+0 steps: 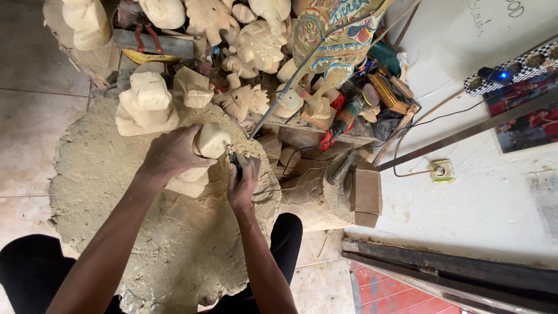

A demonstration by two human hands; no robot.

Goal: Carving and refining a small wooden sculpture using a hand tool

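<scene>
Your left hand (171, 154) wraps around a pale, rounded, unpainted wooden carving (210, 141), fingers closed over its left side and top, holding it steady above a flat pale wooden block (189, 185). The carving sits near the upper middle of a large, rough, sawdust-coated stump (116, 192) that serves as your work surface.

Your right hand (243, 185) is closed around a slim dark rotary carving tool (234, 158), gripped like a pen, with its tip set against the lower right edge of the carving. A thin cord (302, 174) runs off to the right from this hand.

Just beyond your left hand, a blocky pale wooden figure (148, 102) stands upright on the stump's far edge. Behind it lies a crowded heap of unfinished pale wooden carvings (250, 40). A brightly painted carved figure (337, 35) in blue, yellow and red rises at the top centre. A red-and-black power tool (344, 121) lies among the clutter to the right. A small white wall socket (440, 170) sits on the white surface well to the right.
</scene>
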